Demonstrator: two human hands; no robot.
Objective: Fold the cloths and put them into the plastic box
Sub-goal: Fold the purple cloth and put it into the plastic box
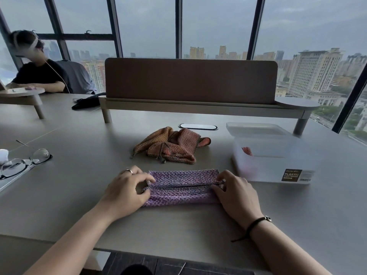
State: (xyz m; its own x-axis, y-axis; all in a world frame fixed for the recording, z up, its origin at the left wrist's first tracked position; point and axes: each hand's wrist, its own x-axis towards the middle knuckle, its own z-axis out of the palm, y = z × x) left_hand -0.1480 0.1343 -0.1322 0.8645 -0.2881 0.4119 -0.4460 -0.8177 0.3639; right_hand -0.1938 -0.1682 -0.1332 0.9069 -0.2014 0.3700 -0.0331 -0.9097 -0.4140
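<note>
Now both hands' fingers (146, 178) pinch the purple cloth (181, 188) (folded) at its ends.

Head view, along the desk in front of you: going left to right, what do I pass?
Glasses → left hand → purple cloth between both hands → right hand → plastic box. The crumpled orange cloth lies farther back, above the purple one, so I leave it unordered.

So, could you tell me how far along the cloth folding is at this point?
Something pink already lies in the plastic box, probably an earlier cloth. In hand: the left hand and right hand pinch the ends of the purple cloth, partly folded on the table. Left: the orange cloth sits crumpled behind it, unfolded.
</note>
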